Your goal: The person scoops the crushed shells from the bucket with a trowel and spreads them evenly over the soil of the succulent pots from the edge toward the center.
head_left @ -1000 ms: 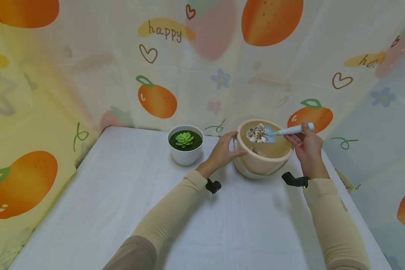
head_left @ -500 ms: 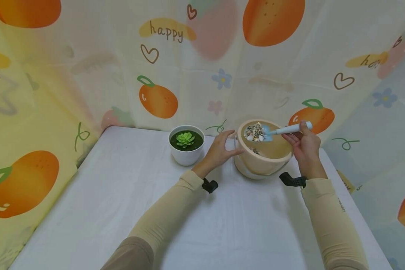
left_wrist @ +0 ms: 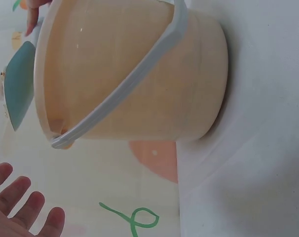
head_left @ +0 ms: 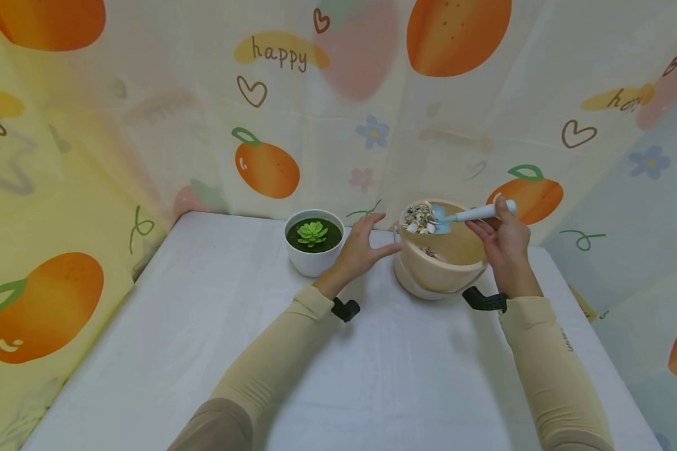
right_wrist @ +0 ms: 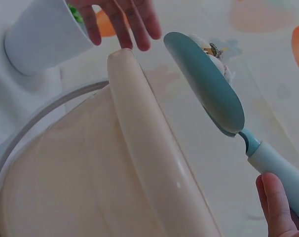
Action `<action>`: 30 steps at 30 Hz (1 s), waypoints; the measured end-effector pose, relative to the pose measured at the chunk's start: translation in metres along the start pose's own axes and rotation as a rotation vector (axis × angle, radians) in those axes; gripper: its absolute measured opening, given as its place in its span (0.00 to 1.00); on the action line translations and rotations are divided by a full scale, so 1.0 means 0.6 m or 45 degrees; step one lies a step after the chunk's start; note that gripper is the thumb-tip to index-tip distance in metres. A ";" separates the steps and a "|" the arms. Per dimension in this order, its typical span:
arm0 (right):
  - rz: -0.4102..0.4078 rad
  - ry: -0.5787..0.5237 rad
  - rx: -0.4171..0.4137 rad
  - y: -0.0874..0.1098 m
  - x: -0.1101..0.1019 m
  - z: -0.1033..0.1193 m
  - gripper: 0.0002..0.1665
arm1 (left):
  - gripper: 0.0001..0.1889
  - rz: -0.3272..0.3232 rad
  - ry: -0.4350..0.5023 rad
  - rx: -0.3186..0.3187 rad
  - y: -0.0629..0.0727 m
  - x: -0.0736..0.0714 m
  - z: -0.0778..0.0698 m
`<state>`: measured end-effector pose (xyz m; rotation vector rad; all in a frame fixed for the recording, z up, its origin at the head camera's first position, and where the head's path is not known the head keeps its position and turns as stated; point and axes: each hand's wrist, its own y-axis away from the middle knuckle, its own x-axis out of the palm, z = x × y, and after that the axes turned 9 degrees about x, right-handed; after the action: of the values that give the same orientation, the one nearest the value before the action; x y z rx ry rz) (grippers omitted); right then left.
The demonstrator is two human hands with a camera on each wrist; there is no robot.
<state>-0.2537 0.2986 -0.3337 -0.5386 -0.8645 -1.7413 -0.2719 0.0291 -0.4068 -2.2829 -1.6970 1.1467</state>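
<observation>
My right hand (head_left: 508, 244) grips the pale blue handle of a toy shovel (head_left: 479, 214). Mixed small stones and what look like shells (head_left: 420, 219) are heaped on its blade, level above the rim of a beige bucket (head_left: 437, 273). In the right wrist view the blue-green underside of the shovel blade (right_wrist: 208, 86) is up clear of the bucket. A few more stones (head_left: 429, 252) show inside the bucket. My left hand (head_left: 356, 255) holds nothing; its fingers are spread beside the bucket's left side, apart from it. The bucket's grey handle (left_wrist: 125, 89) hangs down its side.
Left of my left hand stands a white pot (head_left: 311, 263) with dark green filling and a green succulent (head_left: 313, 233). A white cloth covers the table (head_left: 395, 376). Behind it hangs a fruit-printed curtain (head_left: 327, 125).
The loaded shovel has risen and shifted left, to the bucket's far left rim. My left hand has let go of the bucket rim and moved left, nearer the white pot.
</observation>
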 end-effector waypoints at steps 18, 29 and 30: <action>0.061 -0.032 0.027 -0.001 0.022 -0.018 0.13 | 0.40 -0.085 -0.059 0.016 0.008 -0.034 -0.001; 0.070 -0.025 0.044 -0.007 0.032 -0.035 0.13 | 0.40 -0.089 -0.060 0.020 0.014 -0.054 -0.004; 0.070 -0.026 0.044 -0.007 0.033 -0.036 0.13 | 0.40 -0.084 -0.069 0.019 0.014 -0.055 -0.004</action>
<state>-0.2631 0.2703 -0.3345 -0.5528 -0.8846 -1.6711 -0.2674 -0.0014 -0.3921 -2.1890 -1.7622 1.2145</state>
